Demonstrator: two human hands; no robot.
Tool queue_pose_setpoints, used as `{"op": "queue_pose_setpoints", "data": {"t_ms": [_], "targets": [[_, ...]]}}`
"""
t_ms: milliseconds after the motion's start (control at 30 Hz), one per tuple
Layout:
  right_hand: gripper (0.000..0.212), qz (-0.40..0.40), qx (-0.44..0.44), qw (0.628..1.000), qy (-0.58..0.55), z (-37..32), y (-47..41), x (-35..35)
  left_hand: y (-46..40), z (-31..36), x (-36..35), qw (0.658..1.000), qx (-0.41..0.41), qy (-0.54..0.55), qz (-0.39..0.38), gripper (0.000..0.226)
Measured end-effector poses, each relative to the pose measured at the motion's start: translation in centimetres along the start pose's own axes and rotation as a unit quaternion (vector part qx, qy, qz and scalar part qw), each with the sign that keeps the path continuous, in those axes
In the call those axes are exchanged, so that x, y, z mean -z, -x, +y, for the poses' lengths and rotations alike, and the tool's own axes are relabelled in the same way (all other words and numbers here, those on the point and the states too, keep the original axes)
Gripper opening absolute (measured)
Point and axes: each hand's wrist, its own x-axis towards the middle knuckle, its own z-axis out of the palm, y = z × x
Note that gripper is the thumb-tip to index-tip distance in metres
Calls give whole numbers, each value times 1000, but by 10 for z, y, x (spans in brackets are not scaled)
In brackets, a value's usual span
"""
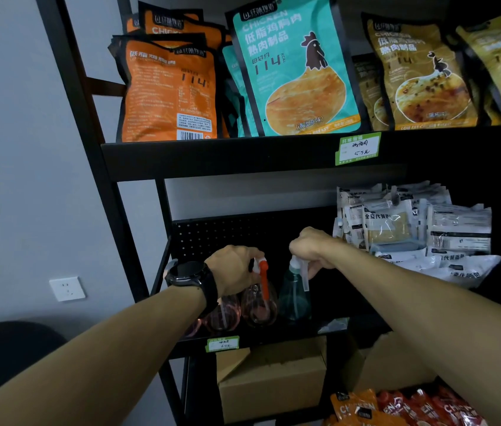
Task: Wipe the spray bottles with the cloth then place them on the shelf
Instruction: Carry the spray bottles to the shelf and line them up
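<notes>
On the middle shelf (261, 341) of a black rack stand pink-tinted spray bottles and one green-tinted bottle. My left hand (232, 269), with a black watch on its wrist, grips the orange-triggered head of a pink spray bottle (258, 305). Another pink bottle (223, 315) stands just left of it, partly behind my wrist. My right hand (312, 249) grips the white spray head of the green bottle (293, 298), which stands upright on the shelf. No cloth is in view.
White food packets (412, 229) are piled on the same shelf to the right. Orange, teal and yellow chicken pouches (292, 72) fill the shelf above. Cardboard boxes (274, 379) and red snack packs (412, 407) sit below. A wall socket (67, 289) is at left.
</notes>
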Motion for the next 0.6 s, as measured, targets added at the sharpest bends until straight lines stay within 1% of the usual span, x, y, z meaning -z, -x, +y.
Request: {"op": "queue_pose_setpoints", "data": {"t_ms": [267,367,467,533,600], "targets": [[19,-1,-6,1000,1,1,0,1,5,5,5,1000,-2,15,3,45],[17,3,-4,1000,20,0,2,2,5,4,8,1000,0,13,-19,50],[24,8,-2,998,55,0,3,4,12,4,17,999,12,42,-32,60],[30,40,16,995,94,-2,7,7,18,0,25,996,39,76,-27,60],[31,107,62,984,125,-5,10,9,23,-8,33,993,78,92,-16,50]]}}
